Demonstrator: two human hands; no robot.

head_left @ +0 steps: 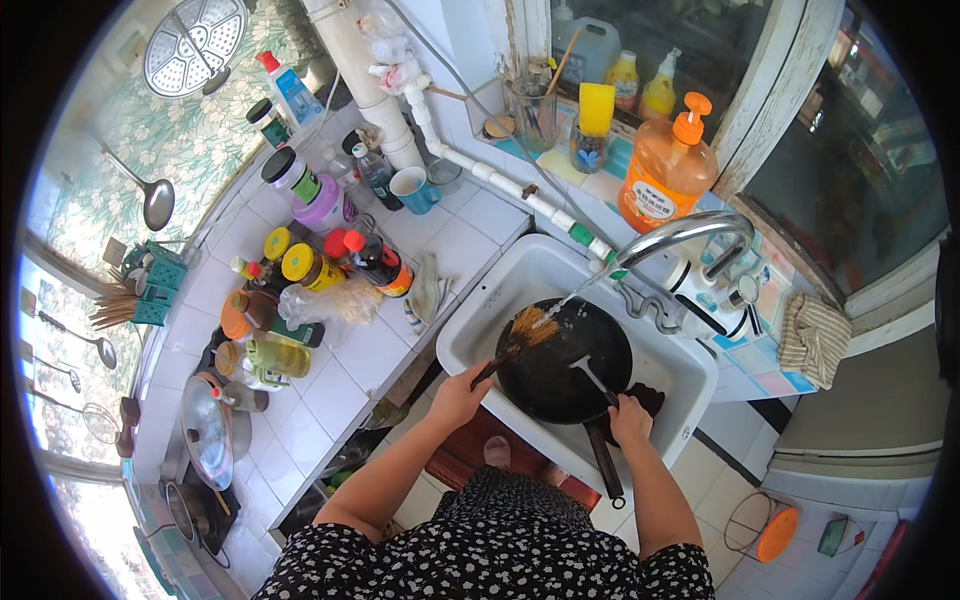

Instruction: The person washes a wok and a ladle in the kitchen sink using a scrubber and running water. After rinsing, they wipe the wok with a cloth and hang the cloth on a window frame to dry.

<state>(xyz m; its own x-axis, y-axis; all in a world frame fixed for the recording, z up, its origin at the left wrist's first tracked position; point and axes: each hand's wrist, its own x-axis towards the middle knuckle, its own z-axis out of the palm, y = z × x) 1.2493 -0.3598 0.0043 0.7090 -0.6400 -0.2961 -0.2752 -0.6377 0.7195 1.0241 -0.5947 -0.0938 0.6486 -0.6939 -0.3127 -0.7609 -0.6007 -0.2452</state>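
A black wok [545, 392] lies in the white sink [676, 372], its long handle sticking out over the front rim. My left hand [460, 395] is closed round the dark handle of a pot brush [525, 330], whose tan bristles are at the wok's far left side. Water from the curved faucet [690, 224] runs down onto the bristles. In my right hand [630, 418] is a spatula [592, 374], gripped by its dark handle, with its metal end over the wok's inside. A dark cloth-like thing [650, 398] lies beside my right hand; its kind is unclear.
Bottles and jars, including a dark sauce bottle [378, 264], crowd the tiled counter [370, 350] on the left. Behind the sink stand an orange pump bottle [668, 170] and a yellow sponge [596, 108]. A striped cloth [815, 338] hangs at the right ledge.
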